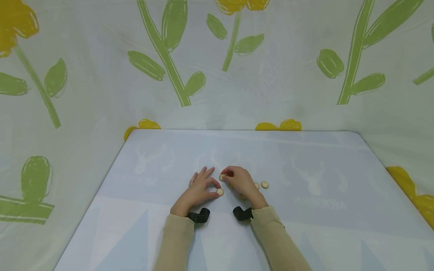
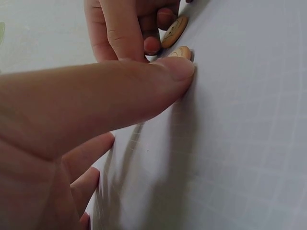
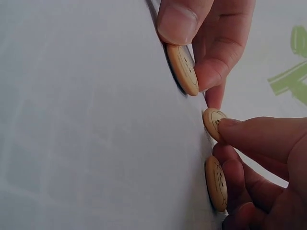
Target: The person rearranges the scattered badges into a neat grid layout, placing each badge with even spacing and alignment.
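My left hand pinches a round wooden button by its edges, between thumb and index finger, at the table surface. Its other fingers spread out over the table. Just beyond, my right hand holds a second wooden button between thumb and fingers. Under that hand's curled fingers, in the right wrist view, another button lies close to the table. In the left wrist view the left thumb hides most of the button it holds.
To the right of my right wrist lies a loose button, with a partly covered button beside it. One more button shows below the right hand. A pale patterned cloth covers the table; a flowered curtain hangs behind.
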{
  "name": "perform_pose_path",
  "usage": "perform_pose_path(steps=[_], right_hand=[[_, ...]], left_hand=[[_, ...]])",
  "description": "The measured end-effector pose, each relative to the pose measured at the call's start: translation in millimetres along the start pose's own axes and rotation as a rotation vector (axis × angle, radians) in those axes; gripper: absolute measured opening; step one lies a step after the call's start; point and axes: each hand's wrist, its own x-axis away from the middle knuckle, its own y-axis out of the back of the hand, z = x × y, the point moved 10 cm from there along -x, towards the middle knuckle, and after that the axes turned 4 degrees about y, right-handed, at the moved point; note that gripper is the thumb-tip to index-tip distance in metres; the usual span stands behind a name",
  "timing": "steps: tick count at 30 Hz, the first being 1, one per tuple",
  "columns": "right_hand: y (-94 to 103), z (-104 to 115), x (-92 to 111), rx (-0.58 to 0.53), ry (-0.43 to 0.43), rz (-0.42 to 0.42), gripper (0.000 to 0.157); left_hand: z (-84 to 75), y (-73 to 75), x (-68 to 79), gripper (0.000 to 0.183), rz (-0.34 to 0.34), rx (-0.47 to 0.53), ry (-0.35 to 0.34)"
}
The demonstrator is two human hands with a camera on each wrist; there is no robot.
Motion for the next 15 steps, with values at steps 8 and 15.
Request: perform_pose_path(steps=[8,15], right_hand=[[-0.6,2.7,-0.3,0.038,0.018,-0.007,0.012],[0.9,5.5,0.3,0.069,0.032,-0.025,0.011]], left_hand=[[0.3,-0.9,-0.2,0.014,0.001,0.0,0.004],[-0.6,-0.5,-0.1,0.014,0.001,-0.002,-0.009]])
